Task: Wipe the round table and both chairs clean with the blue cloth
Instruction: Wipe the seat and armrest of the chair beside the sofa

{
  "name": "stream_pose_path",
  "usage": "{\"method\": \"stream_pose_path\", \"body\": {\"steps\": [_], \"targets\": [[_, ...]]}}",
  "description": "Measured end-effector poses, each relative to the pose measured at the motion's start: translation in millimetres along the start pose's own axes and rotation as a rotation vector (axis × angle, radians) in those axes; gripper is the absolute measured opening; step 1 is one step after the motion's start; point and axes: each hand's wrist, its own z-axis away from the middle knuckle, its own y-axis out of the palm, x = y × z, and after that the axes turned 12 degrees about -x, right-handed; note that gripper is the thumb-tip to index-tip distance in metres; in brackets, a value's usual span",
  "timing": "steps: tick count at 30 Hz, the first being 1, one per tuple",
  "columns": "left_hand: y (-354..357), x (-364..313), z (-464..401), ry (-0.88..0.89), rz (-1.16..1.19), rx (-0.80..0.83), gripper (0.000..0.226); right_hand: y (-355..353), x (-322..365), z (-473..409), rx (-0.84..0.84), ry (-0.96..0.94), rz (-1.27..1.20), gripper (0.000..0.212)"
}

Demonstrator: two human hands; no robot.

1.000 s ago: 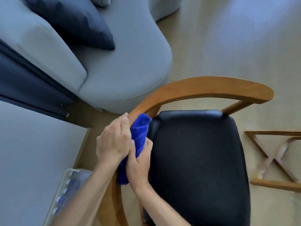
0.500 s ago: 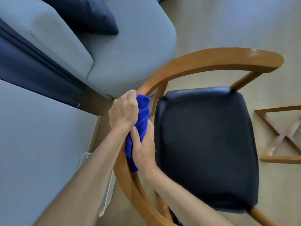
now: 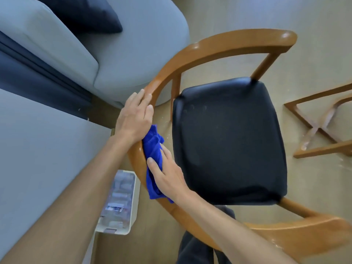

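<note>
So we're on the chair step here: right hand (image 3: 167,176) has the bunched-up bright blue microfibre cloth (image 3: 154,161) pressed flat-fingered against the inside of the curved wooden chair rail (image 3: 219,48), just beside the black padded seat (image 3: 228,140). Left hand (image 3: 135,117) rests a bit further up the same rail, fingers laid over it, steadying I'd guess. Next move probably means sliding the cloth along toward the far end. Grey sofa (image 3: 142,44) sits beyond.
</note>
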Motion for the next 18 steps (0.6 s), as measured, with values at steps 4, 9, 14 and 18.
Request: {"method": "stream_pose_path", "body": {"steps": [4,9,14,18], "targets": [[2,4,14,0.149,-0.249,0.004,0.051,-33,-36,48,0.164,-0.172,0.219,0.043],[6,-5,30,0.335,-0.467,-0.043,0.048,-142,-91,94,0.416,-0.315,0.853,0.063],[28,-25,99,0.487,-0.544,0.098,0.049,-262,-119,113,0.319,-0.193,1.357,0.070],[55,-34,168,0.505,-0.480,0.256,0.055,-239,-125,125,-0.012,-0.247,1.446,0.056]]}}
